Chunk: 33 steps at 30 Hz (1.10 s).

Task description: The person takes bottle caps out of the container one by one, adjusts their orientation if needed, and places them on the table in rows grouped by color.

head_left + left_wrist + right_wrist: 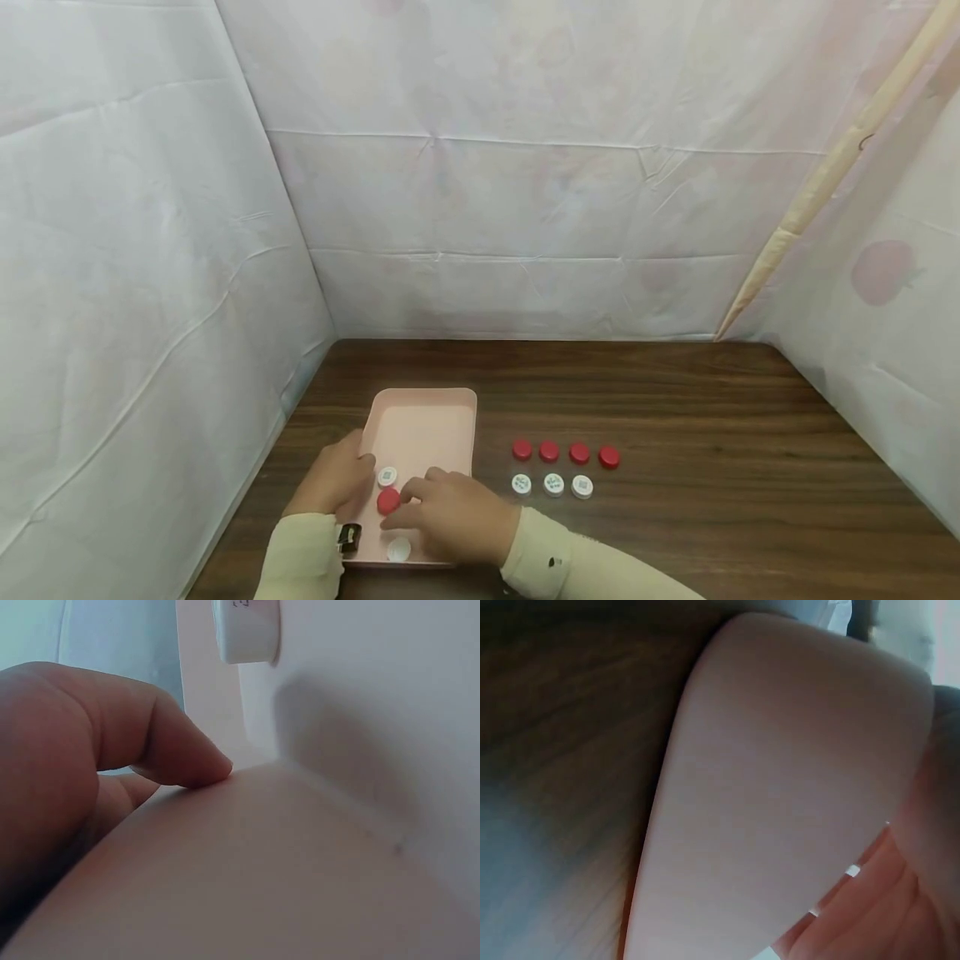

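Observation:
A pink tray (423, 425) lies on the table's left side. My left hand (333, 475) grips its left wall; in the left wrist view a bent fingertip (214, 772) rests on the rim. Inside the tray are a red round cap (387, 501), a white cap with a printed top (387, 477) above it, and a plain white cap (399, 549) near the front. My right hand (457, 512) reaches over the tray's right side, thumb and forefinger spread beside the red cap. Whether they touch it I cannot tell. The tray's outer wall (780, 780) hides most of that hand in the right wrist view.
Right of the tray, a row of several red caps (549, 452) lies on the dark wooden table (712, 467). A row of 3 white printed caps (553, 485) sits in front of it. A small dark object (348, 538) shows at the left wrist. White cloth walls enclose the table.

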Each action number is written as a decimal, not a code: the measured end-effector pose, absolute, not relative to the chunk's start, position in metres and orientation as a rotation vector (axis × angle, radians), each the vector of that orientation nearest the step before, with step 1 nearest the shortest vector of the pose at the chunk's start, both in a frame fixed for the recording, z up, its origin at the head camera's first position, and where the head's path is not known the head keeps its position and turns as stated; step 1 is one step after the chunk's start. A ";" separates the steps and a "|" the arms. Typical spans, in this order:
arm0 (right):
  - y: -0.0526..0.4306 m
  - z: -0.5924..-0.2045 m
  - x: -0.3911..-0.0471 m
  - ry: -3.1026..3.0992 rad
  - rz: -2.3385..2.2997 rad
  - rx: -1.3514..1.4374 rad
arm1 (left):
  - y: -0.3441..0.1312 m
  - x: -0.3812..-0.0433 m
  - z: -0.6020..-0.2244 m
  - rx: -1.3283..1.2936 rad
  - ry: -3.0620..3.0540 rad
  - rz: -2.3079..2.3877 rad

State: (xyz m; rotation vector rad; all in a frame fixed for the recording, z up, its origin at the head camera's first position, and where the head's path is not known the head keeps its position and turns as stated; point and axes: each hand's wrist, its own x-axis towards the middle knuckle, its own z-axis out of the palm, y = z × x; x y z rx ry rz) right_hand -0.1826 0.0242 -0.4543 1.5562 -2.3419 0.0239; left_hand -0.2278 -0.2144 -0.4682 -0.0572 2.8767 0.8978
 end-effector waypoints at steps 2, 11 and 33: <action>0.023 -0.455 -0.181 -2.324 0.017 1.574 | -0.214 -0.227 -0.468 -0.056 2.871 0.882; 0.018 -0.455 -0.181 -2.344 -0.008 1.648 | -0.211 -0.226 -0.465 -0.071 2.839 0.850; 0.016 -0.453 -0.181 -2.373 0.072 1.754 | -0.209 -0.227 -0.464 -0.079 2.791 0.857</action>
